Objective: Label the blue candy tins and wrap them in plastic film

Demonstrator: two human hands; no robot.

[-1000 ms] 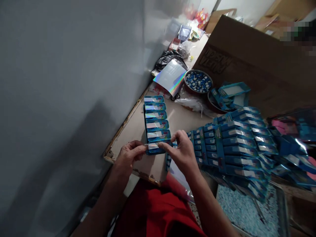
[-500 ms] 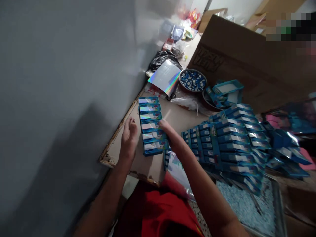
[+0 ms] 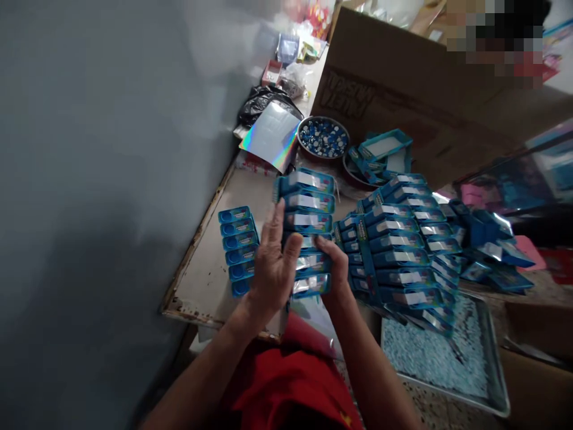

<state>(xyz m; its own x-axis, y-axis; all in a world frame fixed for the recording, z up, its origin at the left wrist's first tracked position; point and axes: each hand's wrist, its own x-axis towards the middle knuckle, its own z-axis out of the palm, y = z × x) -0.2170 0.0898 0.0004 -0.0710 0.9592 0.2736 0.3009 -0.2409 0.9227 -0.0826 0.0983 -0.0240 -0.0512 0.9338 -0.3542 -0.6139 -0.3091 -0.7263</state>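
Observation:
A row of several small blue boxes with clear windows and white strips is squeezed between my two hands. My left hand presses along the left side of this row, fingers extended and thumb over the near boxes. On the opposite side, my right hand grips the row with its thumb on the upper edge. Left of my hands, a second row of blue boxes stands on the table, partly covered by my left hand. A large stack of similar boxes rises just right of my right hand.
Behind are a bowl of blue and silver pieces, a bowl holding blue trays and a large cardboard box. A metal tray of pale blue bits lies lower right. A grey wall borders the table's left.
My hands have moved right, from the row on the table to another row beside the stack, and now hold it between them. The view has shifted somewhat.

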